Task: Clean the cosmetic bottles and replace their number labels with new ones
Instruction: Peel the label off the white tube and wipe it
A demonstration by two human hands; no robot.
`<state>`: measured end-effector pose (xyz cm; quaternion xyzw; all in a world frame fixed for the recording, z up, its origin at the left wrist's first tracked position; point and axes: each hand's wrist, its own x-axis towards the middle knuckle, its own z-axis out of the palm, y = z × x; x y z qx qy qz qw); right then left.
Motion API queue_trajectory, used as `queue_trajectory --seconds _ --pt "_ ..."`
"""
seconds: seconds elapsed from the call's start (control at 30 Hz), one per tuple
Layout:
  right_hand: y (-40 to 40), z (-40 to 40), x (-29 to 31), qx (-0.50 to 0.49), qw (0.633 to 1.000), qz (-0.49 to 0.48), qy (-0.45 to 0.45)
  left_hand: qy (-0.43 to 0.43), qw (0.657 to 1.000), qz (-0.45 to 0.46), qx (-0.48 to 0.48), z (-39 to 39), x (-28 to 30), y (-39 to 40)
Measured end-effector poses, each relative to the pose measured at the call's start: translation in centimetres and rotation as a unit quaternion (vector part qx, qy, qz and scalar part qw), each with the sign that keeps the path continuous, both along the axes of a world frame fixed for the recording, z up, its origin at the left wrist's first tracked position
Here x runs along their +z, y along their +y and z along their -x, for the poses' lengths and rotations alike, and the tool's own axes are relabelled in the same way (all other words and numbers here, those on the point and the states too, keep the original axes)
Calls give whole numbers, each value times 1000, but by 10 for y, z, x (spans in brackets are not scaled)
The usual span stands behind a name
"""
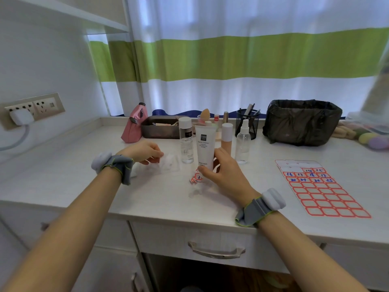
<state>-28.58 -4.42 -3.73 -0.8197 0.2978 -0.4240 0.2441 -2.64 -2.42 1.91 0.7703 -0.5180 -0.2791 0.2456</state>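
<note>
A white facial cleanser tube (204,144) stands upright on the desk, and my right hand (225,171) grips its lower part. Peeled red-edged labels (196,177) lie crumpled by its base. My left hand (145,152) pinches the edge of a clear packet of white wipes (168,164) lying on the desk. Left of the tube stands a clear bottle with a white cap (186,141). Behind my right hand are a peach bottle with a white cap (227,137) and a small clear spray bottle (243,142). A red label sheet (320,188) with blue handwritten numbers lies to the right.
At the back stand a pink pouch (133,125), a dark tray of small items (160,127), a mesh pen holder (249,121) and a bin lined with a black bag (302,121). The desk's front edge and a drawer handle (216,250) are below my arms.
</note>
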Motion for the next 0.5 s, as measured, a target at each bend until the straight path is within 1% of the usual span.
queue_trajectory --seconds 0.1,0.2,0.23,0.3,0.43,0.5 --pt "0 0 0 0 1000 1 0 -12 1000 15 15 2 -4 -1" --pt "0 0 0 -2 1000 1 2 -72 996 50 21 4 -10 -1" --pt "0 0 1 -1 1000 1 3 -81 995 60 19 5 -13 0" --pt "0 0 0 0 1000 0 3 -83 995 58 7 6 -14 1" --pt "0 0 0 1 1000 0 2 -116 992 47 -17 6 -11 2" --pt "0 0 0 0 1000 -1 4 -113 993 42 -16 6 -10 2"
